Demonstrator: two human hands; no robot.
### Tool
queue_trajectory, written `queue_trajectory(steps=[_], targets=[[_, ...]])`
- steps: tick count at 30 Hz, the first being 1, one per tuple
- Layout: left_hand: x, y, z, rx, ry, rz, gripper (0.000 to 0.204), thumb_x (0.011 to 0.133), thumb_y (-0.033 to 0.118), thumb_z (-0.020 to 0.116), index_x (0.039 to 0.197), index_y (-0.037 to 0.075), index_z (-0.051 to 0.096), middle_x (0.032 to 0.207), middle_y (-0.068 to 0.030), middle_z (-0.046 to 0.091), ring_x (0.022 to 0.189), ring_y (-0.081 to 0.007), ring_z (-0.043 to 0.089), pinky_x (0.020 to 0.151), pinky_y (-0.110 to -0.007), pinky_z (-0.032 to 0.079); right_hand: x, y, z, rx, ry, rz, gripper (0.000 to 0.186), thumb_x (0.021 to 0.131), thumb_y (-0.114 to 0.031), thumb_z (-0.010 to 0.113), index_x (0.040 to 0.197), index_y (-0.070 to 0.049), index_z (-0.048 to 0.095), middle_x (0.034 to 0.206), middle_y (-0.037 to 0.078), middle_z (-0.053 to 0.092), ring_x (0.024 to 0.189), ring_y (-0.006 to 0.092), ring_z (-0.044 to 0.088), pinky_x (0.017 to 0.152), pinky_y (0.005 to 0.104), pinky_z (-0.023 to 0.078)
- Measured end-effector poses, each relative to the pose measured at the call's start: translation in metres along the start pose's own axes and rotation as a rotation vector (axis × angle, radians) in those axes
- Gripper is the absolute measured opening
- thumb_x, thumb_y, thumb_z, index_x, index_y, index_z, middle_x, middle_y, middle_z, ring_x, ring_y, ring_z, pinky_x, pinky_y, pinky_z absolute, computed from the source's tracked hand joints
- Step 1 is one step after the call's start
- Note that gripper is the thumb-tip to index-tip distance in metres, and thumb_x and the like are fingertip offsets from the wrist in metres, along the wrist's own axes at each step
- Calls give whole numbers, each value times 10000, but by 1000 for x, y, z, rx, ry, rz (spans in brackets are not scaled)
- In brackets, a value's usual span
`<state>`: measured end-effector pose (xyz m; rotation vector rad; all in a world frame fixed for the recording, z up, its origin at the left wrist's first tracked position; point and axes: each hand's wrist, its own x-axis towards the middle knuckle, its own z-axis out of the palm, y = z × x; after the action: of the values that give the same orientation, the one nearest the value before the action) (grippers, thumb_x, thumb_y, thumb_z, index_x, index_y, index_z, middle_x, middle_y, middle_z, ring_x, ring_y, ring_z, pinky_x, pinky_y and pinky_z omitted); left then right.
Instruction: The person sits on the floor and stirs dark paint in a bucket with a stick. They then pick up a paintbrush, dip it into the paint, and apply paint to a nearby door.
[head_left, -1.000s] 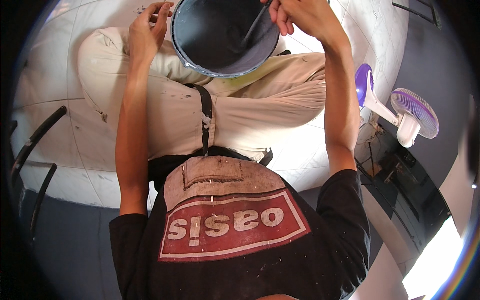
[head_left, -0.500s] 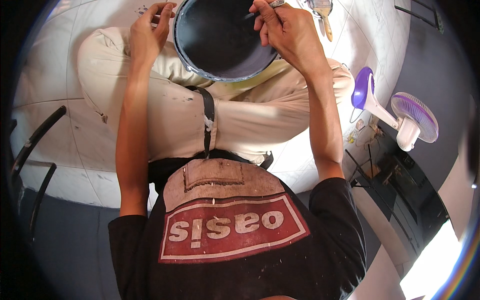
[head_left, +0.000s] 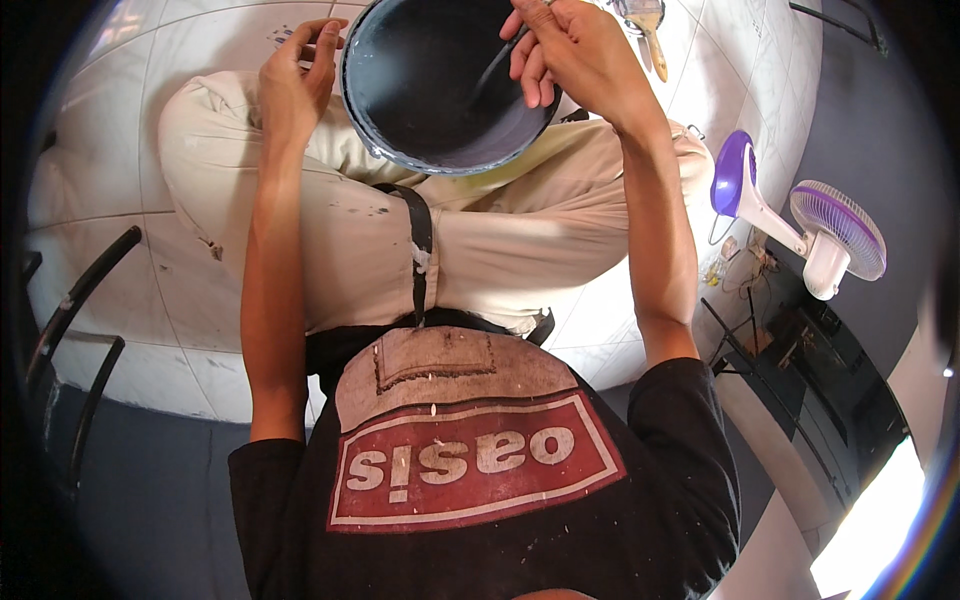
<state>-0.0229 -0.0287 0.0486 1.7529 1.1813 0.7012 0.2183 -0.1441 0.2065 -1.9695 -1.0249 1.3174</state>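
Note:
A round bucket of dark grey paint, its rim smeared, sits at top centre before my crossed legs in beige trousers. My right hand is over its right side, gripping a thin dark stick that dips into the paint. My left hand is just left of the rim, fingers curled; what they hold, if anything, I cannot make out. Right of the bucket a paintbrush with a wooden handle lies on the white tiles, beside another tool that is partly hidden.
A white and purple fan stands at the right, cables near its base. Black metal tubes curve at the left. A dark glossy panel is at the lower right, another black frame at the upper right.
My right hand has shifted lower and over the bucket, bringing the brush into sight, and the stick's angle has varied. My left hand stays by the rim.

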Motion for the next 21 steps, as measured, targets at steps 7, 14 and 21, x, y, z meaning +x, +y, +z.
queue_trajectory(steps=[7, 14, 21], targets=[[0, 0, 1, 14, 6, -41, 301, 1046, 353, 611, 1155, 121, 769, 913, -58, 770, 764, -150, 696, 692, -298, 540, -6, 10, -18, 212, -30, -1, 488, 1147, -356, 374, 980, 43, 601, 682, 112, 668, 479, 134, 632, 430, 224, 496], [-1, 3, -1, 20, -20, -96, 307, 1046, 368, 617, 1156, 128, 772, 883, -55, 757, 728, -147, 680, 660, -296, 528, -13, 54, -31, 419, 37, -39, 491, 1139, -369, 407, 1013, 54, 621, 695, 132, 676, 468, 151, 626, 415, 219, 458], [-2, 9, -1, 33, -14, -54, 286, 1053, 334, 614, 1146, 115, 772, 877, -58, 755, 725, -141, 676, 655, -297, 530, -23, 57, -24, 484, 153, -41, 472, 1137, -375, 417, 1010, 32, 620, 693, 128, 671, 450, 145, 604, 397, 232, 410]])
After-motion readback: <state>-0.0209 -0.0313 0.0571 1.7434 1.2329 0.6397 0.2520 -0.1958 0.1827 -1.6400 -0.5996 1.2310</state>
